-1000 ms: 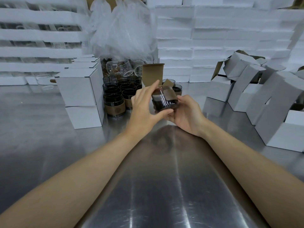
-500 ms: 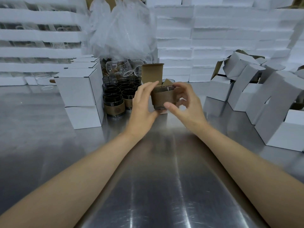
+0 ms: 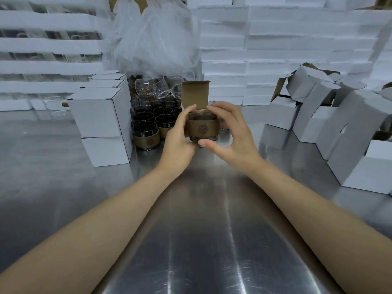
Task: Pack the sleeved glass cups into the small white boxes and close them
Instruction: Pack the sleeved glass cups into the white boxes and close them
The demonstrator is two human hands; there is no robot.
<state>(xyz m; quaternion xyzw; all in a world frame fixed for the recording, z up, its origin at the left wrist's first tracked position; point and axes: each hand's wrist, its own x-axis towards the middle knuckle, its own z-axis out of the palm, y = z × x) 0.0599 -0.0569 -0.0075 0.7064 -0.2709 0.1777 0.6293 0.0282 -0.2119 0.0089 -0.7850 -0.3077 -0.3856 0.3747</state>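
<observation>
My hands hide most of the small white box (image 3: 195,99) at 12 o'clock; only its upright brown flap (image 3: 196,90) shows. The round emblem (image 3: 201,129) on the cardboard sleeve (image 3: 212,127) is unreadable. My left hand (image 3: 180,141) and right hand (image 3: 231,134) both curl around the smoky sleeved glass cup (image 3: 203,118), just before the box
</observation>
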